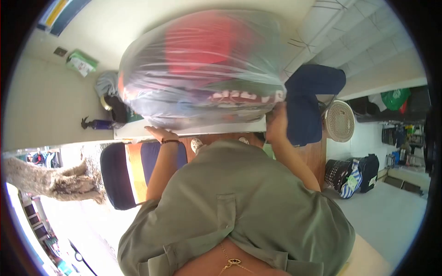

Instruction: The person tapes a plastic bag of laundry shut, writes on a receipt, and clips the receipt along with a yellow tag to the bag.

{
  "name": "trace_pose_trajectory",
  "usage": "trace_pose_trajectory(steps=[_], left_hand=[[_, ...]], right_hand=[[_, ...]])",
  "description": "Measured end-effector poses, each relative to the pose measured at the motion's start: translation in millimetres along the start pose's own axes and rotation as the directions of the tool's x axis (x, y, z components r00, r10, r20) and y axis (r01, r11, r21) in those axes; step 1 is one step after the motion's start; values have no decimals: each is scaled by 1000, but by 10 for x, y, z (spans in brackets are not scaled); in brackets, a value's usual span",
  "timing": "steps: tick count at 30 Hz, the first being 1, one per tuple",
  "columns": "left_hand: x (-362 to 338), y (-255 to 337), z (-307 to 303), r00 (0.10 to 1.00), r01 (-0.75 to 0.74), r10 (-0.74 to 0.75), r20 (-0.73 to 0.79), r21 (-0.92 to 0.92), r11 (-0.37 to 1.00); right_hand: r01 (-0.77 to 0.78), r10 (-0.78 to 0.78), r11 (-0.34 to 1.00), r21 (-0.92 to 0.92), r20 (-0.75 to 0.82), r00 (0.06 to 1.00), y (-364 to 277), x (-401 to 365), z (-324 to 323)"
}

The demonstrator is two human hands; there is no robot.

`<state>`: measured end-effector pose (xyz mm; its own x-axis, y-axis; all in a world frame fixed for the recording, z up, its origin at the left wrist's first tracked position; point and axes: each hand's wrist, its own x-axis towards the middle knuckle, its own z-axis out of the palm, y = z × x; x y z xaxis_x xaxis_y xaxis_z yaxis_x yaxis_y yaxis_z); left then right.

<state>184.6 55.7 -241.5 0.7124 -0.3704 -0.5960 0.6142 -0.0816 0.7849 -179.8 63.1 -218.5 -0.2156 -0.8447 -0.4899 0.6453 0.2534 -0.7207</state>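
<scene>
A large clear plastic bag [258, 50], bulging with what look like folded cloths in red and dark colours, fills the top middle of the view. It is above a white surface [221, 128]. At its lower left edge is my left hand [161, 134], palm up with fingers stretched out, touching or just below the bag. My right hand [277, 123], somewhat blurred, is closed at the bag's lower right corner, where the plastic bunches up. The fingertips there are partly hidden.
Left of the bag are a dark purple spray bottle [99, 124] and a green-white packet [82, 63]. Dark blue chairs stand at the right [306, 117] and lower left [119, 175]. Further right are a woven basket [340, 121] and several bags [352, 175].
</scene>
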Motion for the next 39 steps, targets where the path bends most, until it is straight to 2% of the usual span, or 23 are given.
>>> trace_pose_trajectory(steps=[1, 4, 5, 6, 8, 10, 11, 14, 15, 17, 20, 21, 24, 25, 28, 30, 31, 32, 34, 37, 39], left_hand=[[-86, -38, 109, 992, 2, 18, 125, -154, 988], [-348, 91, 369, 950, 32, 54, 307, -268, 963], [-296, 118, 381, 926, 67, 41, 375, -272, 960], [-276, 136, 429, 924, -25, 129, 359, -280, 960], [-246, 166, 457, 866, -10, 157, 474, -297, 955], [-110, 115, 414, 826, 92, 119, 551, -340, 936], [-37, 75, 343, 806, 144, 98, 584, -353, 924], [46, 15, 182, 940, 118, -21, 340, -266, 957], [-116, 48, 174, 948, 158, -67, 310, -278, 948], [0, -14, 35, 949, 91, 1, 315, -276, 957], [327, -97, -175, 967, 72, -4, 255, -260, 963], [103, -49, -130, 976, 84, -31, 216, -243, 966], [-84, 31, -8, 970, 167, -119, 214, -223, 961], [-28, 98, -15, 932, 213, -143, 334, -182, 960], [-100, 178, 72, 881, 233, -179, 437, -73, 970], [-192, 217, 87, 812, 277, -213, 543, -38, 960], [-257, 224, 100, 811, 253, -206, 547, -10, 968], [-195, 235, 76, 767, 236, -210, 606, 38, 971], [-265, 284, 127, 835, 288, -262, 484, 22, 957], [-330, 414, 176, 728, 226, -282, 625, 170, 959], [-335, 470, 211, 694, 354, -375, 615, 161, 921]], right_hand=[[-96, 91, 994, -43, -100, 991, 66, -64, 91], [-313, 314, 946, 81, 6, 950, 54, -69, 184], [-296, 291, 951, 85, 67, 954, 32, -53, 205], [-282, 270, 955, 90, 127, 955, 8, -56, 224], [-261, 239, 961, 93, 194, 951, -9, -74, 269], [-241, 219, 967, 85, 210, 953, -54, -84, 315], [-262, 234, 962, 75, 268, 935, -34, -39, 244], [-296, 258, 953, 69, 327, 909, -8, 30, 73], [-314, 285, 948, 52, 299, 911, -17, 31, -4], [-344, 330, 939, 18, 243, 912, -72, 54, -168], [-252, 262, 964, -83, 144, 954, -70, 88, -414], [-236, 241, 969, -71, 72, 968, -45, 106, -490], [-229, 229, 971, -76, -2, 973, -38, 76, -694], [-219, 217, 974, -56, -27, 976, -22, 69, -744], [-218, 210, 966, -142, -68, 975, -71, 33, -813], [-116, 114, 987, -108, -23, 993, -176, 63, -702], [-68, 68, 994, -87, -5, 998, -242, 56, -609], [37, -35, 996, -85, 23, 999, -317, 98, -484], [204, -197, 974, -95, 80, 977, -495, 339, -178], [413, -398, 910, -46, 189, 898, -638, 661, 410], [277, -244, 958, -73, 294, 924, -652, 628, 674]])
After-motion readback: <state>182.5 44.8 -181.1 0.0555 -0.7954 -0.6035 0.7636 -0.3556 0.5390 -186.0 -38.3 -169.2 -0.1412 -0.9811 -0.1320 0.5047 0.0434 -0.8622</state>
